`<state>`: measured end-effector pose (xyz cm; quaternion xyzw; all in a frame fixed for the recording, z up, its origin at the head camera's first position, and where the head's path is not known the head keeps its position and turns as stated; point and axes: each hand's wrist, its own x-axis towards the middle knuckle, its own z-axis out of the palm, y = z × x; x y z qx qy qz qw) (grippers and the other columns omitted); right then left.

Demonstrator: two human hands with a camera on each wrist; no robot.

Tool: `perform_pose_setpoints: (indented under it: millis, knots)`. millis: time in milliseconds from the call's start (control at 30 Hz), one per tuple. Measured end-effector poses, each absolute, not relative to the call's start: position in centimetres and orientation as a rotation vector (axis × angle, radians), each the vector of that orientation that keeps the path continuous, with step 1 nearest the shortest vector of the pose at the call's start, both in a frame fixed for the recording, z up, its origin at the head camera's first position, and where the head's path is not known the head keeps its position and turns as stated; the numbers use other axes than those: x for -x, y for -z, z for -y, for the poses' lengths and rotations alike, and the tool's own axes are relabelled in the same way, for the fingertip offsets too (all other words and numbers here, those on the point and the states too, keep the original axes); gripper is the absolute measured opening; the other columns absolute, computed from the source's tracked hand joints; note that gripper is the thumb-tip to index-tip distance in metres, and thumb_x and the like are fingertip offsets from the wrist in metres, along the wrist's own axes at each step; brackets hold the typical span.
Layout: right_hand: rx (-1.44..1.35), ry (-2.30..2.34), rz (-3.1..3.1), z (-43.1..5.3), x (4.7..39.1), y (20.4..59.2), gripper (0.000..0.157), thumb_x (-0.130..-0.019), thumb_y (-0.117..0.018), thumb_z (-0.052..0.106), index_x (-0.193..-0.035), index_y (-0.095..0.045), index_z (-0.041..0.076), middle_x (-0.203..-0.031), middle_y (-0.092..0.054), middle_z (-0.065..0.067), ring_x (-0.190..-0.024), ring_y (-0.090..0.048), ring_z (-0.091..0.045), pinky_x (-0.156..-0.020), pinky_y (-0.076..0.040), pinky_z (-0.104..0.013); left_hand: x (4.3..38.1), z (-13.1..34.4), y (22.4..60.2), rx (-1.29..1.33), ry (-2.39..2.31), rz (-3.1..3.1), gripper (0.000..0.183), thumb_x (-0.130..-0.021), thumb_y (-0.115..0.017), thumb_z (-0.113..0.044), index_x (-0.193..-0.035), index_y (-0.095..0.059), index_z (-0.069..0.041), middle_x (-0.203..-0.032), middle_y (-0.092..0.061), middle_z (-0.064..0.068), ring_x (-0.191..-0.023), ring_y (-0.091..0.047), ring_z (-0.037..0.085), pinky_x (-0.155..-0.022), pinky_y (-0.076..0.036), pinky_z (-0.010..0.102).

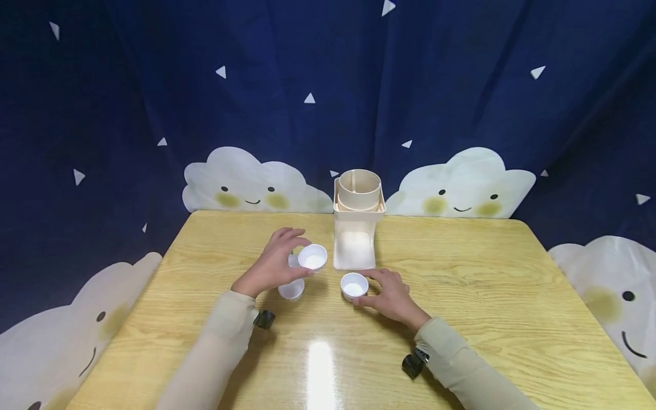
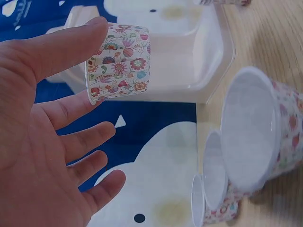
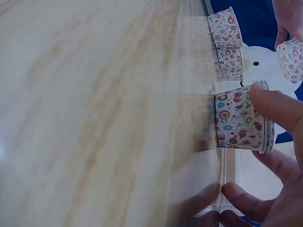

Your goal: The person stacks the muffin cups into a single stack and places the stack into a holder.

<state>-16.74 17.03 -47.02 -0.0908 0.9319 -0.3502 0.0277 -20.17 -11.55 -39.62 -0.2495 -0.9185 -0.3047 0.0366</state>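
My left hand [image 1: 277, 263] pinches a small paper cup [image 1: 312, 259] between thumb and forefinger, above the table. White inside, the cup has a flower-patterned outside [image 2: 124, 61] in the left wrist view; the other fingers are spread. Under and beside this hand stand more such cups [image 1: 292, 290], in a row in the left wrist view, the nearest cup [image 2: 251, 130] looking largest. My right hand [image 1: 390, 293] grips a stack of nested paper cups [image 1: 353, 286] by its sides; several rims show in the right wrist view. The stack's base [image 3: 236, 120] rests on the table.
A beige plastic stand [image 1: 355, 250] with a round cylinder [image 1: 360, 191] on top stands at the table's back edge, just beyond both hands. The wooden table [image 1: 471, 285] reaches to both sides. Behind it hangs a dark blue curtain [image 1: 287, 51] with white clouds and triangles.
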Motion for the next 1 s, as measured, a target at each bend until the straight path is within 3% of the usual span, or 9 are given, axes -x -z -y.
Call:
perform_pose_setpoints:
  millis: [733,1000]
  knots:
    - [0.308,1.063,-2.894,-17.4,16.8,47.1,0.061,-0.073,-0.085,0.043,-0.128,-0.064,0.029,-0.134,-0.062,-0.006,-0.125,-0.047,-0.037,-0.088,-0.034,-0.055,20.6,6.0,40.6,0.927,0.854,2.903,0.059,-0.075,-0.085,-0.032,-0.127,-0.065,-0.014,-0.152,-0.048,0.012,-0.147,-0.032,0.036,-0.120,-0.029,0.057]
    - [0.313,1.052,-2.914,-17.2,16.7,47.3,0.063,-0.071,-0.086,0.043,-0.128,-0.065,0.025,-0.134,-0.063,-0.007,-0.125,-0.048,-0.037,-0.089,-0.036,-0.055,20.2,5.3,41.8,0.971,0.878,2.904,0.051,-0.075,-0.085,-0.032,-0.120,-0.067,-0.014,-0.151,-0.049,0.012,-0.145,-0.034,0.037,-0.119,-0.029,0.056]
